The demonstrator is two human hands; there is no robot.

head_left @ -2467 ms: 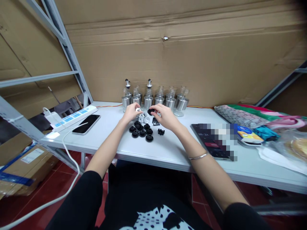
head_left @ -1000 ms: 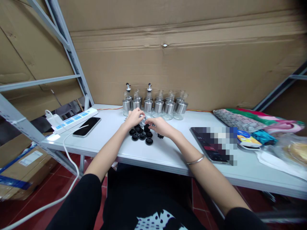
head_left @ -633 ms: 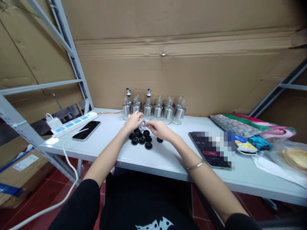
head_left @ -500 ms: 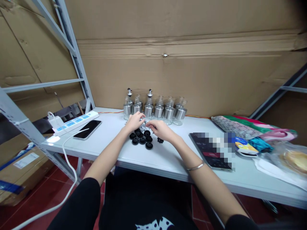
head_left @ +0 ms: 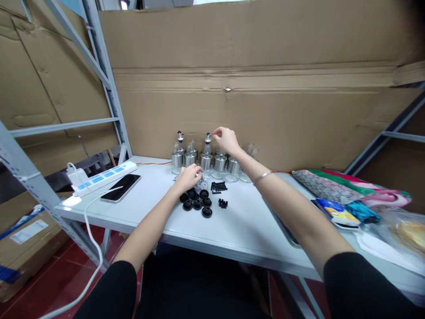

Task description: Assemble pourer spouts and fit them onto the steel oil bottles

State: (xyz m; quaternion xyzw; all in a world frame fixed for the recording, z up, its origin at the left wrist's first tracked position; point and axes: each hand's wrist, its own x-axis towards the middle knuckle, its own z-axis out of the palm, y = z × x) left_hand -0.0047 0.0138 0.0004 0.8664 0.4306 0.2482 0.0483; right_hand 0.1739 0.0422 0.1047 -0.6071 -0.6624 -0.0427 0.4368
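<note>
My left hand (head_left: 190, 177) rests over small clear pieces (head_left: 202, 184) on the table, fingers curled; what they hold, if anything, is hidden. Raised above the bottles, my right hand (head_left: 226, 139) has its fingers pinched together beside a metal pourer top (head_left: 207, 138); any item in the pinch is too small to make out. Several glass bottles with silver bands (head_left: 206, 162) stand in rows at the back, two of them with pourers. In front of my left hand lie several round black caps (head_left: 197, 204). Thin black pieces (head_left: 219, 186) and short black pieces (head_left: 223, 203) lie to their right.
On the left are a power strip (head_left: 106, 176) and a black phone (head_left: 121, 188) with a white cable. A colourful cloth (head_left: 338, 188), a blue and yellow packet (head_left: 337, 211) and a plastic-wrapped item (head_left: 410, 231) lie right. Cardboard (head_left: 265, 106) stands behind the table.
My right hand has risen from the small pieces to above the bottles, uncovering the thin black pieces. My left hand has stayed by the clear pieces. The view has tilted up slightly.
</note>
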